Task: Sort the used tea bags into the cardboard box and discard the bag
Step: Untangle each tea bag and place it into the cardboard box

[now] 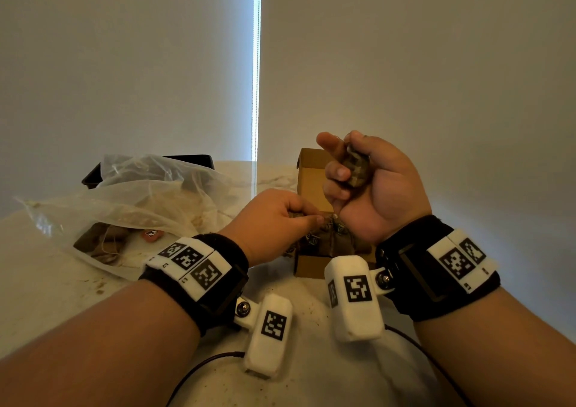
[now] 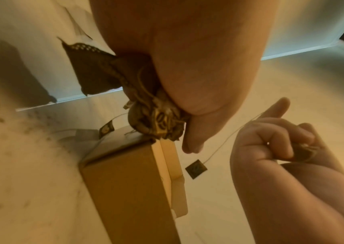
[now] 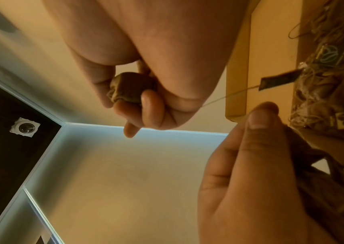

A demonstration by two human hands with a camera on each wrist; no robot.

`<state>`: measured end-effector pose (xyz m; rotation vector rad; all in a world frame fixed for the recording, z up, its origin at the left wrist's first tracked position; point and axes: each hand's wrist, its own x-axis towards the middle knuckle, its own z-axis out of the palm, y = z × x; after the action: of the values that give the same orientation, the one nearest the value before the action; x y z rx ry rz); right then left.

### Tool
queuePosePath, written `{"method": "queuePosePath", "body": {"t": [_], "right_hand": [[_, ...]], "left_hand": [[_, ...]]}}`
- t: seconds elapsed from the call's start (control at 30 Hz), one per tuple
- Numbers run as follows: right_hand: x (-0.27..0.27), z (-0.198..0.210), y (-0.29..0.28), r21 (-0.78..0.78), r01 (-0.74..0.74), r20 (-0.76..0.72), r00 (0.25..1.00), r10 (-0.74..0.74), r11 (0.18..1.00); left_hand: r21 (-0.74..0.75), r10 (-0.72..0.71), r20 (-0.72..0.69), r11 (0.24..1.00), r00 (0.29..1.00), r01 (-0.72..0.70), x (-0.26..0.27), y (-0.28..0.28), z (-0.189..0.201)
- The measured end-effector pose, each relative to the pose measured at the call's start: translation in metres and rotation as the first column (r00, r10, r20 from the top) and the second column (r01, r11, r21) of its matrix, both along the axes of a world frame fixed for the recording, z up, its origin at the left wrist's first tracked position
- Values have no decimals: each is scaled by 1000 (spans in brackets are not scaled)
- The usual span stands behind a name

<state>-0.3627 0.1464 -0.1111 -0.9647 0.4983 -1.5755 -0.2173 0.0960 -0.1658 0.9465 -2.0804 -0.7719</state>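
Observation:
An open cardboard box [image 1: 307,173] stands at the middle of the table, with several brown used tea bags [image 1: 330,238] and their tags inside. My right hand [image 1: 352,169] is raised above the box and grips one crumpled tea bag [image 3: 130,89]; its thin string runs down to a dark tag [image 2: 196,168]. My left hand [image 1: 299,216] hovers over the box's left edge [image 2: 125,165] and pinches a bunch of tea bags [image 2: 156,122] with strings and tags. A clear plastic bag [image 1: 134,198] lies at the left with a few tea bags [image 1: 99,241] inside.
A black tray [image 1: 93,174] sits behind the plastic bag at the back left. Brown crumbs and stains dot the pale marble table [image 1: 311,313]. A black cable [image 1: 199,366] lies near the front edge. A wall with a blind stands close behind.

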Motion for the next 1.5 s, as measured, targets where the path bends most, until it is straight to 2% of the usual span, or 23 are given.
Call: {"method": "queuePosePath", "body": {"t": [0.47, 0.8, 0.9, 0.93, 1.0, 1.07, 1.1, 1.2, 1.23, 1.27, 1.37, 1.4, 1.43, 1.5], "right_hand": [[-1, 0, 0, -15, -26, 25, 999, 26, 1000], [-4, -5, -8, 43, 35, 8, 999, -36, 998], [-7, -7, -12, 62, 125, 0, 992, -125, 990], [-9, -7, -14, 77, 206, -56, 978, -202, 976], [-14, -11, -19, 93, 389, -282, 893, -350, 916], [-10, -16, -22, 117, 465, -491, 795, -356, 877], [-6, -18, -23, 163, 470, -538, 779, -321, 868], [6, -19, -20, 318, 386, -480, 853, -204, 866], [6, -20, -20, 302, 354, -494, 852, -173, 885], [5, -21, -20, 255, 345, -550, 820, -158, 903], [1, -20, -16, 25, 366, -785, 583, -208, 930], [0, -20, -15, -21, 352, -819, 531, -219, 936], [-2, -19, -15, -38, 339, -830, 514, -219, 940], [-7, -16, -13, -19, 343, -825, 526, -209, 939]], "left_hand": [[-50, -93, 86, 994, 992, 98, -1, 2, 3], [-3, -86, -41, 996, 995, 86, -3, 3, 1], [7, -58, -101, 998, 993, 59, -3, 3, 1], [9, -38, -143, 999, 989, 40, -3, 3, 2], [22, 16, -241, 1000, 970, -11, -3, 2, 2], [77, 72, -332, 996, 940, -49, -3, 1, 2], [108, 93, -367, 993, 926, -57, -3, 1, 2], [160, 149, -411, 983, 899, -89, -3, -1, 0], [162, 166, -409, 981, 897, -107, -3, -1, 0], [154, 178, -402, 980, 898, -125, -3, -2, 0], [125, 181, -380, 982, 907, -143, -2, -3, 1], [125, 172, -380, 983, 909, -134, -2, -2, 1], [122, 164, -378, 984, 911, -127, -2, -2, 2], [108, 167, -359, 985, 918, -137, -2, -3, 1]]}}
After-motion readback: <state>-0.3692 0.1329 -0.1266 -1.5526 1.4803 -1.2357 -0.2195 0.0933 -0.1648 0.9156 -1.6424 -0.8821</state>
